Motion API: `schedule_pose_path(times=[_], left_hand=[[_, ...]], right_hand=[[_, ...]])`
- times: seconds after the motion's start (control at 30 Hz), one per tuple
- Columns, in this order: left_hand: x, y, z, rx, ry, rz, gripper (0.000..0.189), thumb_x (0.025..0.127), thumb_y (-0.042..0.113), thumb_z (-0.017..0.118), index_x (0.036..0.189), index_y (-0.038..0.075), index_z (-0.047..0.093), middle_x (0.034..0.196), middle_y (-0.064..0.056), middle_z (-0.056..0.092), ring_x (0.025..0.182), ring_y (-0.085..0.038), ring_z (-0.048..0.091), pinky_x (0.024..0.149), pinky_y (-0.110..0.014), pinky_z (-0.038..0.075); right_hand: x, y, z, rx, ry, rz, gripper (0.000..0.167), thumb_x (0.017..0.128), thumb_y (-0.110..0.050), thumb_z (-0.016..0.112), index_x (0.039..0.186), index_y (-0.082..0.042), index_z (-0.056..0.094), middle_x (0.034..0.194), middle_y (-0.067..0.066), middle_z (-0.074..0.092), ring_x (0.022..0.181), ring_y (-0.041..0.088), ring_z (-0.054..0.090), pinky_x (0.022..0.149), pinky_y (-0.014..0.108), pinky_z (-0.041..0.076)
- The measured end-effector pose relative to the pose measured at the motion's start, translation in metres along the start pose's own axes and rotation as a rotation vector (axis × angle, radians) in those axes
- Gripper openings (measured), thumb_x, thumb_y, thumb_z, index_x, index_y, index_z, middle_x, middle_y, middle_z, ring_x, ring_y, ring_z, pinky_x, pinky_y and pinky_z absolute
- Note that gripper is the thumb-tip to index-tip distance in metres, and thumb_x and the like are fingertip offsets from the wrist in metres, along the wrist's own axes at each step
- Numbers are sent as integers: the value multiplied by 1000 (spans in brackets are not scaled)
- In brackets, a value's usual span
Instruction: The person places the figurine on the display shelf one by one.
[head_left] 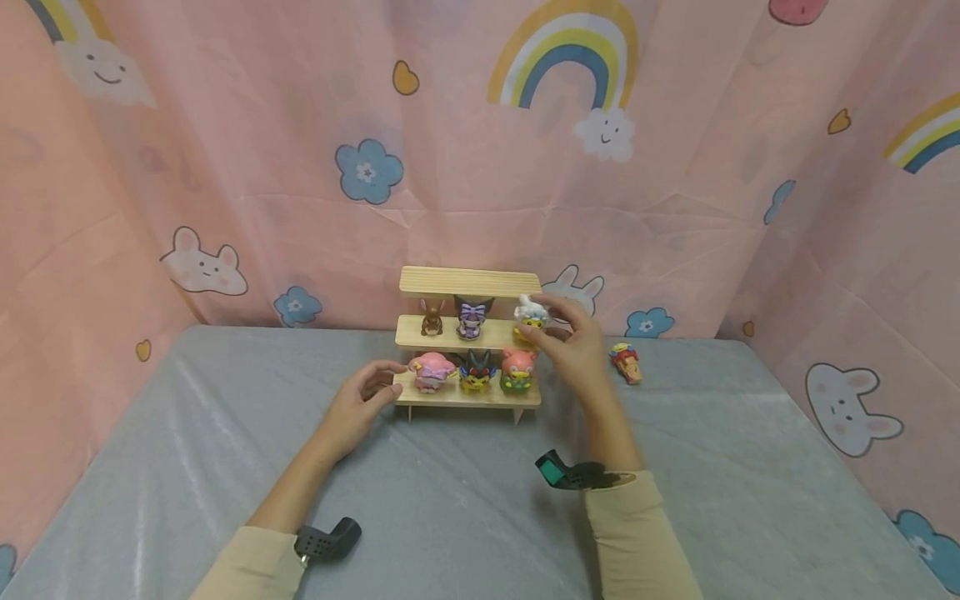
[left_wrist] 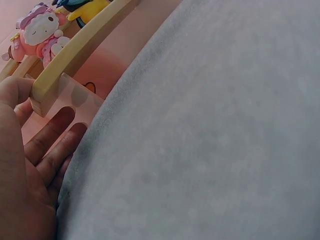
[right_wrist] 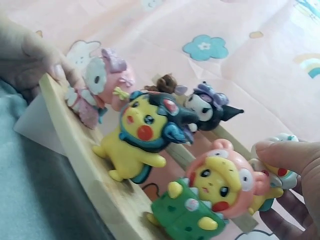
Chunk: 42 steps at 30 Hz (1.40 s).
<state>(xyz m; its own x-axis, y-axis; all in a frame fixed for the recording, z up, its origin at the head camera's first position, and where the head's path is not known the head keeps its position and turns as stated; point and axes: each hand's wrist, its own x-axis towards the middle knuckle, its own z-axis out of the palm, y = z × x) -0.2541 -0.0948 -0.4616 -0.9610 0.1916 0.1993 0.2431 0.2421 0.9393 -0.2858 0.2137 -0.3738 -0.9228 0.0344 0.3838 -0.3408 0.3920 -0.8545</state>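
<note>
A small three-tier wooden display shelf stands at the table's far side. My left hand grips the left end of its lowest tier between thumb and finger, the other fingers loose beneath. With thumb and fingertips my right hand pinches a white-hooded yellow figurine at the middle tier's right end. That tier also bears a brown long-eared figurine and a black-and-purple figurine. On the lowest tier sit a pink figurine, a dark-hooded yellow figurine and a pink-hooded figurine in green.
A red-and-tan figurine lies on the grey-covered table, right of the shelf. A pink patterned curtain hangs close behind the shelf and along both sides.
</note>
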Motion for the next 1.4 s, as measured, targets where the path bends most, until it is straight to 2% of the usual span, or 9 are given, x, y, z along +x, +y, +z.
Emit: schedule_pose_path(times=[0.17, 0.47, 0.7, 1.03, 1.4], left_hand=[[0, 1, 0, 2, -3, -2, 31, 100, 17, 60, 129, 6, 61, 123, -17, 68, 113, -25, 62, 94, -30, 50], [0, -2, 0, 13, -3, 5, 30, 101, 18, 60, 129, 6, 61, 123, -17, 68, 113, -25, 62, 94, -29, 51], [1, -4, 0, 14, -3, 6, 31, 101, 19, 60, 129, 6, 61, 125, -17, 67, 115, -26, 62, 95, -30, 50], [1, -6, 0, 28, -3, 3, 31, 102, 21, 59, 130, 6, 61, 127, -16, 67, 119, -28, 61, 100, -42, 49], [1, -4, 0, 18, -4, 10, 31, 101, 19, 60, 129, 6, 61, 126, -17, 67, 118, -27, 61, 100, -40, 49]], right_hand=[[-1, -1, 7, -21, 9, -10, 45, 90, -13, 77, 132, -6, 64, 135, 14, 57, 130, 29, 50, 107, 49, 50], [-3, -7, 17, -15, 5, 9, 44, 91, -16, 76, 133, -9, 63, 133, 13, 54, 126, 26, 49, 104, 47, 51], [-2, -4, 18, -10, 15, 3, 43, 91, -17, 76, 132, -11, 64, 130, 13, 55, 125, 25, 51, 103, 47, 51], [-2, -4, 22, 4, 26, -26, 43, 92, -14, 75, 133, -10, 63, 129, 13, 56, 121, 24, 54, 101, 45, 52], [-3, -5, 23, 10, 30, -27, 42, 92, -12, 74, 133, -9, 63, 130, 14, 56, 120, 25, 54, 100, 46, 51]])
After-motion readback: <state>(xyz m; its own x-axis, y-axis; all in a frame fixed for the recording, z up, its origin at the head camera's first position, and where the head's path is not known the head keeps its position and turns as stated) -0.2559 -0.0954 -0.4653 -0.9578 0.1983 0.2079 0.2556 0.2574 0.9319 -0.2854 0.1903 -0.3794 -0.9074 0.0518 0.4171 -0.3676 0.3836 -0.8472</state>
